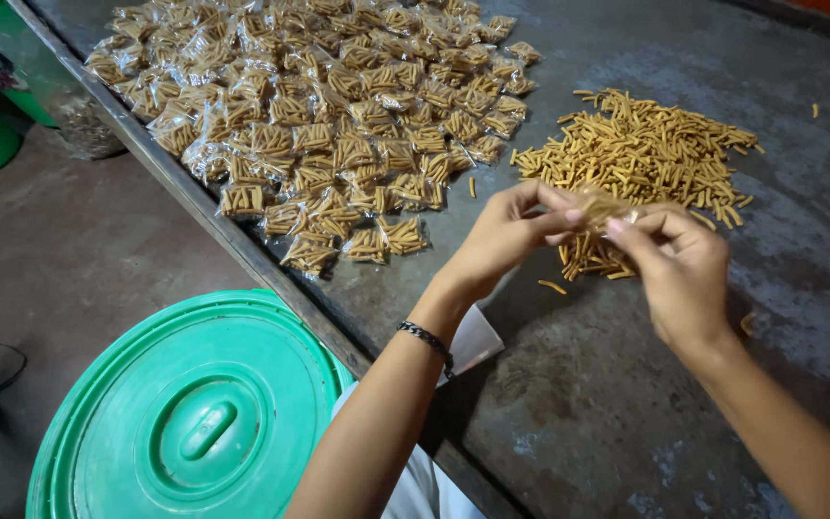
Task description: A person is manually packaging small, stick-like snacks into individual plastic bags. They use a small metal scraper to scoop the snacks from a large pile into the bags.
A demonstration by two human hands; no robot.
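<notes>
While seen from the head view, left hand (pixel 503 234) and right hand (pixel 676 264) together pinch 1 small clear packet (pixel 605 208) of snack sticks, raised for grip | loose stick pile (pixel 641 154) just beyond right hand on worktop (pixel 578 384) | filled packets heap (pixel 319 115) beyond left hand | green lid (pixel 194 413) below left wrist

Both forearms reach forward from the lower edge of the view and meet above the middle. The left hand (pixel 506 235) is bent at the wrist, thumb and forefinger pinched together toward the right — a dark beaded band circles its wrist. The right hand (pixel 679 269) faces it, back of the hand up, fingertips pinched close against the left's, both bare
</notes>
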